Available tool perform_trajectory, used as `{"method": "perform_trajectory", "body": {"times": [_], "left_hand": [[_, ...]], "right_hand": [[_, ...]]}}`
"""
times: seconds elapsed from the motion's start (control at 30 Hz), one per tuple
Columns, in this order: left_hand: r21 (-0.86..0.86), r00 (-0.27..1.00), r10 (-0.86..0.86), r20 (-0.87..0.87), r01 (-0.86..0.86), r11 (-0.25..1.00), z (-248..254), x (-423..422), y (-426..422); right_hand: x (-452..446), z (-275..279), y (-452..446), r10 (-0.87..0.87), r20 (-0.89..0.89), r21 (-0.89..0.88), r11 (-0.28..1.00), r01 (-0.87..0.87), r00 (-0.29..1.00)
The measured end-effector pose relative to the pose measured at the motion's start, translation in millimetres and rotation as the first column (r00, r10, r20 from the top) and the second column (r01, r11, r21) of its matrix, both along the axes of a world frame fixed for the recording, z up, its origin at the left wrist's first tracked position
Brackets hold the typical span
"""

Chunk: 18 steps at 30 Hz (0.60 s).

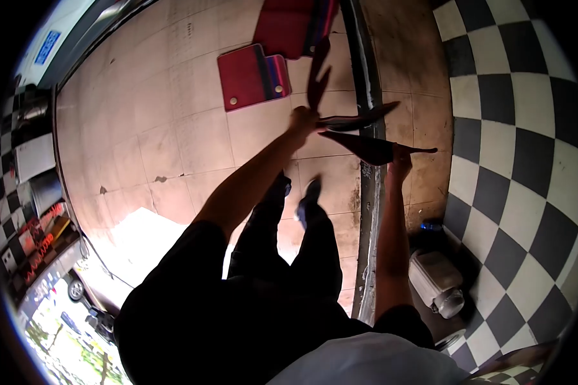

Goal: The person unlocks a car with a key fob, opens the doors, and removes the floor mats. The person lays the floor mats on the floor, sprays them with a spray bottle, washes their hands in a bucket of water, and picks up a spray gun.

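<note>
My left hand [304, 120] is closed on floor mats seen almost edge-on; one dark red mat [318, 74] sticks up from it and a darker mat [359, 119] reaches out to the right. My right hand [399, 160] grips another dark mat [366, 146], also nearly edge-on, its tip pointing right past the fingers. On the tiled floor beyond my left hand lies a small red mat [241, 77] with dark and purple stripes and round studs at its corners. A larger red mat [286, 29] of the same kind lies behind it, partly cut off by the frame.
A dark raised strip [365, 192] runs along the floor under my right arm. The wall [507, 128] on the right is tiled in black and white checks. A pale container [435, 276] stands low by that wall. Shelves with assorted goods [42, 240] line the left edge.
</note>
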<state>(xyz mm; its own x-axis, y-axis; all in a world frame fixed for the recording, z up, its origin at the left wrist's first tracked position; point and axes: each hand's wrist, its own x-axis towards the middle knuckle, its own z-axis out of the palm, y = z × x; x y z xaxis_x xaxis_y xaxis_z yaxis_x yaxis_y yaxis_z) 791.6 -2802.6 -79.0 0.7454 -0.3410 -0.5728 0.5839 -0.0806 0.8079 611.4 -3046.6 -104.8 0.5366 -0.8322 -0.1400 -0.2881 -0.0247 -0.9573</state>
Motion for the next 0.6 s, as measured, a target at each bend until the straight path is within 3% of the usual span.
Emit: {"method": "perform_trajectory", "body": {"times": [0.07,0.13,0.2,0.23,0.27,0.3,0.33,0.37,0.4,0.43,0.47,0.53,0.6], "left_hand": [[-0.031,0.976,0.206,-0.077,-0.208,0.978,32.9,-9.0,75.6],[0.045,0.982,0.181,0.053,-0.184,0.982,32.5,-15.0,147.0],[0.186,0.968,0.158,0.193,-0.194,0.963,37.8,-23.6,203.8],[0.233,0.959,0.150,0.239,-0.207,0.950,30.5,-29.0,231.1],[0.316,0.947,0.122,0.297,-0.219,0.923,36.8,-35.1,252.2],[0.398,0.931,0.074,0.357,-0.224,0.890,36.4,-39.6,271.9],[0.477,0.912,0.018,0.409,-0.230,0.848,31.2,-43.8,291.7],[0.529,0.904,-0.015,0.427,-0.235,0.816,11.6,-48.1,317.2],[0.575,0.894,-0.048,0.445,-0.245,0.780,-12.4,-48.8,343.2],[0.534,0.908,0.050,0.416,-0.288,0.795,-25.2,-52.9,362.7],[0.565,0.908,0.038,0.418,-0.292,0.772,-25.5,-54.6,378.2],[0.496,0.901,0.150,0.406,-0.356,0.792,-57.8,-57.9,419.8],[0.376,0.908,0.347,0.233,-0.413,0.829,-120.0,-65.2,466.2]], "right_hand": [[3.7,4.0,25.1,0.021,0.116,0.035,0.999,-0.026,0.993],[6.3,2.1,51.5,0.014,0.115,0.089,0.996,-0.025,0.993],[-4.1,-42.2,75.6,0.028,0.104,0.090,0.995,-0.038,0.994],[-12.5,-68.8,92.7,0.051,0.024,0.076,0.996,-0.053,0.998],[-19.8,-71.3,118.1,0.113,-0.139,-0.098,0.987,-0.127,0.984],[-31.7,-94.1,145.2,0.124,-0.142,-0.122,0.982,-0.142,0.982],[-45.4,-96.2,175.2,0.202,-0.290,0.256,0.958,-0.127,0.935],[-83.2,-153.9,179.6,0.441,-0.127,0.681,0.690,-0.245,0.889],[-100.7,-149.1,203.8,0.538,-0.391,0.742,0.664,-0.090,0.747],[-121.3,-159.1,223.0,0.626,-0.503,0.776,0.631,-0.009,0.596],[-141.1,-161.0,237.9,0.669,-0.513,0.781,0.623,-0.029,0.538],[-164.6,-145.2,265.7,0.680,-0.453,0.741,0.647,-0.180,0.576],[-185.0,-150.5,282.2,0.658,-0.402,0.706,0.665,-0.242,0.637]]}}
